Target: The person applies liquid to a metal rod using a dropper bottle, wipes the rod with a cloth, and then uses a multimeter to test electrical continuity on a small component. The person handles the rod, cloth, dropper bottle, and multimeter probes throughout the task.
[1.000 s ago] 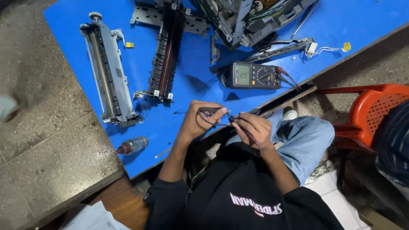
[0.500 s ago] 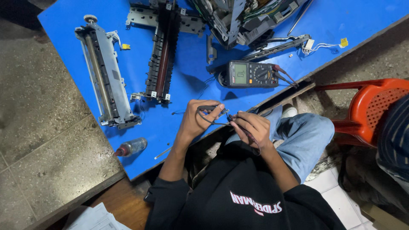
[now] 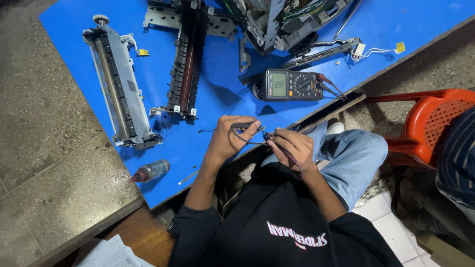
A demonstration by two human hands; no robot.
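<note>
A blue table (image 3: 208,99) stands on a speckled stone floor, with an orange plastic chair (image 3: 435,118) to one side. On the table lie a grey roller assembly (image 3: 118,86), a black roller assembly (image 3: 185,64), a stripped machine chassis (image 3: 282,20), a multimeter (image 3: 289,85) and a small bottle (image 3: 151,171) near the edge.

The seated person holds both hands just over the near table edge. The left hand (image 3: 230,141) has its fingers closed around a small dark part with a thin wire looped from it (image 3: 245,129). The right hand (image 3: 292,147) has its fingers pinched shut on a slender probe (image 3: 269,138), tip touching that part.

Handling, as judged: the part is light and small; its wire is limp and likely fragile. Grip the rigid body, not the wire. The probe is stiff; hold it by its insulated shaft.
</note>
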